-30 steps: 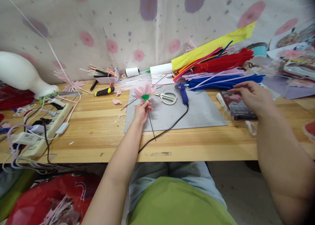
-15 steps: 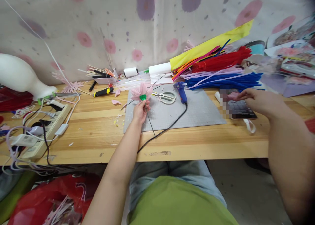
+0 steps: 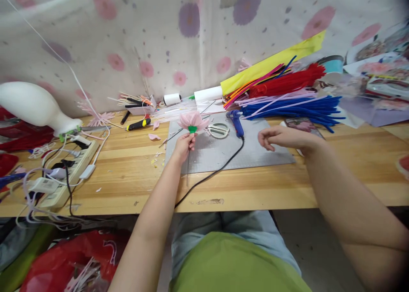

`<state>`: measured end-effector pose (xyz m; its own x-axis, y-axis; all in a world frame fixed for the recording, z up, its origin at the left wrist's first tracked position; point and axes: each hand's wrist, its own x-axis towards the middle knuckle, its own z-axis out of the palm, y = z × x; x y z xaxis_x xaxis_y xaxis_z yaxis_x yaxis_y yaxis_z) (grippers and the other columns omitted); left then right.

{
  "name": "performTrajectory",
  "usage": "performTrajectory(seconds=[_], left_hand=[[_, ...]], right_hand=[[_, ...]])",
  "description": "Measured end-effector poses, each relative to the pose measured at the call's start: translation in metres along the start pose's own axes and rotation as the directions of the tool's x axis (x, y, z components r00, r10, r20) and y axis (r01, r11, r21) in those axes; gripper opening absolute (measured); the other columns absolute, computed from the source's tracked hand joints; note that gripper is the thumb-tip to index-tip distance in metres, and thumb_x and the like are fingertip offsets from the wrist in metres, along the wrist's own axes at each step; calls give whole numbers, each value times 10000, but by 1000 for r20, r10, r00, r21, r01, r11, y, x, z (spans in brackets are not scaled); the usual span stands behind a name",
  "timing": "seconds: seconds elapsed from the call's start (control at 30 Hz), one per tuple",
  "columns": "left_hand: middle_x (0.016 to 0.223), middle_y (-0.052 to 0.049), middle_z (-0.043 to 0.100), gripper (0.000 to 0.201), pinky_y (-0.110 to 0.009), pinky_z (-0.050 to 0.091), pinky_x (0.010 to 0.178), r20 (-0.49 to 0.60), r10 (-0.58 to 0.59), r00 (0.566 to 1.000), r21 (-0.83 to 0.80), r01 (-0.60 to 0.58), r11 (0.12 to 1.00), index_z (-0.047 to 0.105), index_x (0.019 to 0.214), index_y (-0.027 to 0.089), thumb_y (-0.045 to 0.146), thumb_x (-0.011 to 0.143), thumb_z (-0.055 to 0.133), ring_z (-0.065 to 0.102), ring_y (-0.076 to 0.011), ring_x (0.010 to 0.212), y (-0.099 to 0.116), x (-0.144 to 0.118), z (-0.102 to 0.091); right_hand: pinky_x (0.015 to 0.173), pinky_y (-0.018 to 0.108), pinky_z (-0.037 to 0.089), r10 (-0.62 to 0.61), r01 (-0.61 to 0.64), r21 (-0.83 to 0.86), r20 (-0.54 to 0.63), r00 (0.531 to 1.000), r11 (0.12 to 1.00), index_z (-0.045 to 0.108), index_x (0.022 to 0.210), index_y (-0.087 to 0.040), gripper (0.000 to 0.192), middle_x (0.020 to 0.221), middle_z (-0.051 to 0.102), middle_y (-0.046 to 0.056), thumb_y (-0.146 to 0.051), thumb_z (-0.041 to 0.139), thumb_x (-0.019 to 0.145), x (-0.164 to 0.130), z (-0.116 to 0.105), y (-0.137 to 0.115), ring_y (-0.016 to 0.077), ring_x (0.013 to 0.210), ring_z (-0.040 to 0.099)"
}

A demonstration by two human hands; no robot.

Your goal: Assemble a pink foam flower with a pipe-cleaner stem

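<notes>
left hand [image 3: 184,146] is pinched shut on the wire stem just under the pink flower [image 3: 192,120], held upright above the grey mat [image 3: 255,149]. right hand [image 3: 277,137] hovers loosely curled, empty, near the glue gun [image 3: 236,121]. stem is best kept steady, petals untouched.

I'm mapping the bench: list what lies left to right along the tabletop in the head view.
White vase → power strip → yellow-black tool → left hand holding the pink flower → scissors → blue glue gun → right hand.
</notes>
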<state>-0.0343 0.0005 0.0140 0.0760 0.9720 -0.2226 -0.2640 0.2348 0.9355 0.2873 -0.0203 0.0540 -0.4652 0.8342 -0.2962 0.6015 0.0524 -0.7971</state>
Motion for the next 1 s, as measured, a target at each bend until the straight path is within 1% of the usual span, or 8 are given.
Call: performTrajectory(seconds=[0.13,0.23,0.37,0.43,0.53,0.67,0.83,1.0], left_hand=[[476,91,235,128,-156,98,337,94,-157,983,40,154,987,526,726,149,240,811,498,149,-28,342,34,3,-7],[469,71,261,281,-192,169,393,-30,21,999,359,-8,933,499,686,171,377,866,431,214,-57,367,51,8,-12],[615,-35,541,286,-257,314,572,-43,371,928,919,-109,380,521,678,176,359,878,431,518,-157,615,55,12,-20],[729,-78,615,265,-282,323,628,14,408,913,995,-53,86,554,745,183,371,880,426,574,-215,745,51,9,-24],[775,-97,647,311,-291,321,650,78,389,918,991,-29,-130,584,860,203,432,894,376,602,-243,791,40,0,-27],[833,-89,667,333,-275,297,634,186,400,897,977,-126,-170,590,907,220,455,901,353,608,-224,791,28,-15,-28],[898,-75,672,281,-263,290,629,217,421,881,973,-163,-161,575,946,235,404,909,354,603,-204,816,25,-19,-27],[883,-74,660,244,-266,311,643,207,400,893,978,-180,-103,562,986,221,394,865,440,590,-203,790,22,-17,-29]], right_hand=[[574,233,361,-65,63,37,58,996,997,555,634,-183,196,510,550,-33,-118,397,537,29,22,-21,109,537,493],[542,229,336,-110,108,113,15,994,988,550,636,-190,217,483,526,-44,-113,397,502,54,47,-27,106,507,462],[529,227,322,-109,161,272,-195,975,949,522,652,-187,221,472,500,-47,-103,389,497,89,91,-30,98,495,434],[537,228,343,-93,186,331,-276,957,925,506,676,-189,217,523,518,-37,-97,406,507,104,109,-32,101,529,453],[561,243,411,-96,266,439,-371,924,858,489,824,-203,331,731,562,-10,-99,482,510,116,121,-36,121,642,506],[621,272,481,-111,333,563,-391,913,757,436,984,-242,538,977,523,21,-108,578,482,119,117,-39,137,779,542],[791,300,488,-334,403,624,-231,914,670,436,1160,-284,683,1184,516,44,-131,609,518,117,114,-43,175,1022,539],[922,285,408,-422,473,553,-227,878,686,478,1163,-254,666,1200,547,20,-145,623,522,116,122,-58,183,1118,490]])
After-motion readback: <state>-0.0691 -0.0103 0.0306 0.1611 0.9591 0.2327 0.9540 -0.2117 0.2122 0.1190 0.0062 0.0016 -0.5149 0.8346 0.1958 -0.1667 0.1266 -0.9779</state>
